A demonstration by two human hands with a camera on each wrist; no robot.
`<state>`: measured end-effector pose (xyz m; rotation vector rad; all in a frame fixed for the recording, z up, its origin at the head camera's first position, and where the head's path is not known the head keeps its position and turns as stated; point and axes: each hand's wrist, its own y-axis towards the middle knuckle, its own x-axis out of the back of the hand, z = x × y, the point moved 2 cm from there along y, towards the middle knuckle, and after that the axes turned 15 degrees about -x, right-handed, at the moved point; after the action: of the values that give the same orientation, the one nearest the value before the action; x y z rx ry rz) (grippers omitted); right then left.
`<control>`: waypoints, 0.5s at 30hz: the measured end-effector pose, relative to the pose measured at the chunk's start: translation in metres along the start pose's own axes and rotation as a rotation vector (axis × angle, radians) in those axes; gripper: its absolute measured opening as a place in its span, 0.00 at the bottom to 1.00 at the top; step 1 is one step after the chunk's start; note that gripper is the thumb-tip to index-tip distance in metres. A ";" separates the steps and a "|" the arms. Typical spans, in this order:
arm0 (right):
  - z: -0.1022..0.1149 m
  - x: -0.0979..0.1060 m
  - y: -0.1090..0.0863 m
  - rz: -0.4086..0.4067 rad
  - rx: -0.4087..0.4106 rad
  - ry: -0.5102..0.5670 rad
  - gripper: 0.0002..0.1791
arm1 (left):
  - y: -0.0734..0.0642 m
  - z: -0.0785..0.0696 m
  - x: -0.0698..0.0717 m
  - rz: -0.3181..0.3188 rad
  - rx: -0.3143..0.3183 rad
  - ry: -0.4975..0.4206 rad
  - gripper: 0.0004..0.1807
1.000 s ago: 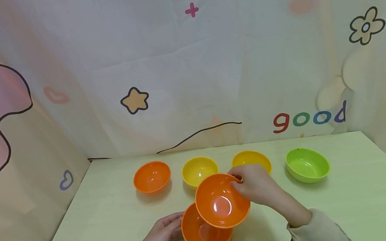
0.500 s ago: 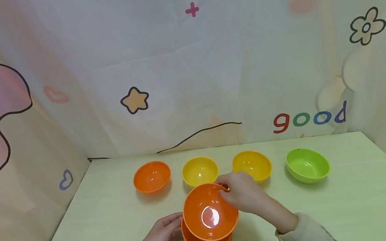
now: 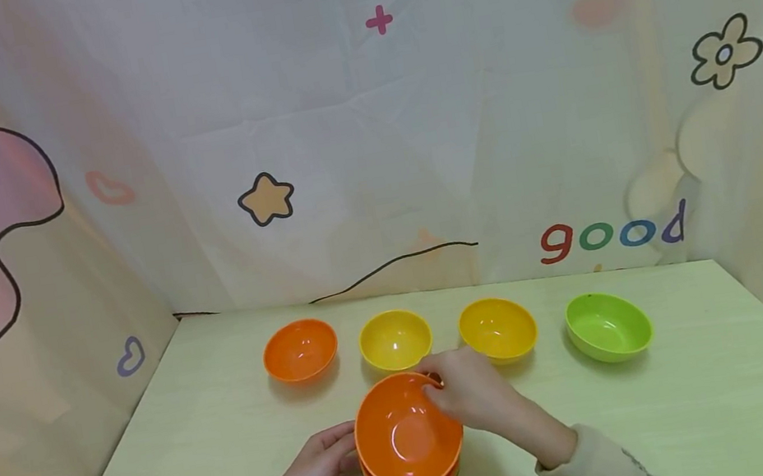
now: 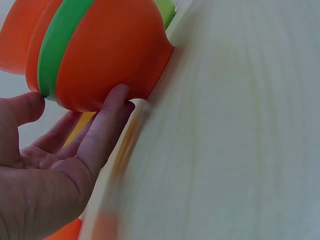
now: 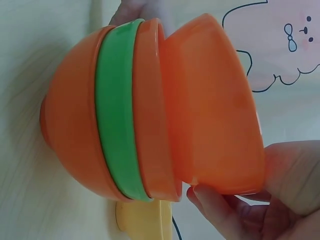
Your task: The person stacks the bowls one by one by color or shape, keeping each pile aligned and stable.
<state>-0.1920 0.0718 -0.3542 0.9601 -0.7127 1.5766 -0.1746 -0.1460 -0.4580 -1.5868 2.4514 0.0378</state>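
Observation:
My right hand [image 3: 472,392] pinches an orange bowl [image 3: 404,426] by its rim, thumb inside and fingers outside. In the right wrist view the held bowl [image 5: 215,105] is tilted, its base partly inside the top of a nested stack. This stack has an orange bowl [image 5: 75,115] at the bottom, a green bowl [image 5: 116,110] in the middle and another orange bowl [image 5: 152,115] on top. My left hand [image 3: 319,471] rests against the stack's left side. In the left wrist view, its fingers [image 4: 102,130] extend along the bottom bowl, with the thumb at the green rim.
Behind the stack stand a row of single bowls: orange [image 3: 301,352], yellow [image 3: 395,338], another yellow [image 3: 497,328] and green [image 3: 609,327]. They rest on a pale table [image 3: 181,436]. A printed cloth [image 3: 353,151] hangs along the table's back edge and sides.
My right hand has brought the orange bowl left and down, from above the stack's right side into its opening. The left hand has stayed against the stack.

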 end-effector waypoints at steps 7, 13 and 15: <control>0.001 -0.003 0.000 -0.020 0.028 -0.023 0.09 | 0.000 -0.001 0.000 -0.001 0.003 0.000 0.33; 0.001 -0.004 0.001 -0.038 0.023 -0.040 0.09 | 0.000 -0.001 -0.001 -0.005 0.003 0.009 0.34; 0.001 -0.004 0.001 -0.045 0.021 -0.044 0.08 | 0.000 -0.001 0.000 -0.005 0.001 0.004 0.34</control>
<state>-0.1923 0.0689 -0.3570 1.0224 -0.7012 1.5307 -0.1748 -0.1455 -0.4574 -1.5946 2.4496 0.0331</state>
